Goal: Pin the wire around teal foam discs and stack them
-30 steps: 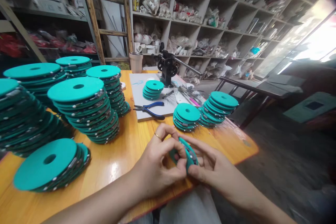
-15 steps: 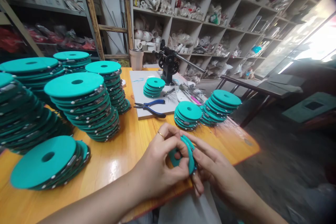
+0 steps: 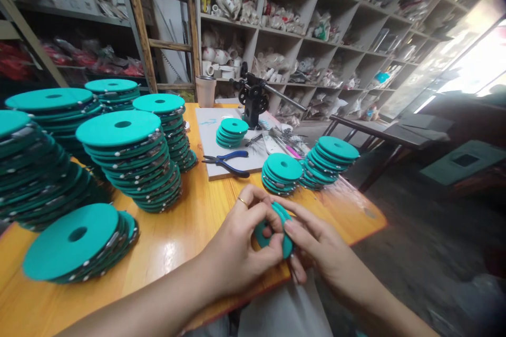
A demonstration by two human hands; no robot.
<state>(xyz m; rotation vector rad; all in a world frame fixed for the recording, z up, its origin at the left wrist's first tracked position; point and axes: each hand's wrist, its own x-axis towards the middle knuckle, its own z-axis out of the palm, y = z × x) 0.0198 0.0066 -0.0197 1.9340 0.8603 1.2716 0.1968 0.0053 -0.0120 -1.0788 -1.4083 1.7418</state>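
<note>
Teal disc (image 3: 285,243) sits pinched on edge between left hand (image 3: 237,253) and right hand (image 3: 320,253), near the table's (image 3: 190,231) front edge.

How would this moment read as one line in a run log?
left hand: grips teal disc | right hand: grips same disc | place: over near edge of wooden table | nearby: pliers, teal disc stacks

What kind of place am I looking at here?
Likely a small workshop with a stockroom. Both hands hold a teal disc over a wooden table stacked with more discs; pliers and a black hand-crank tool lie beyond, before shelves crammed with bagged parts.
</note>
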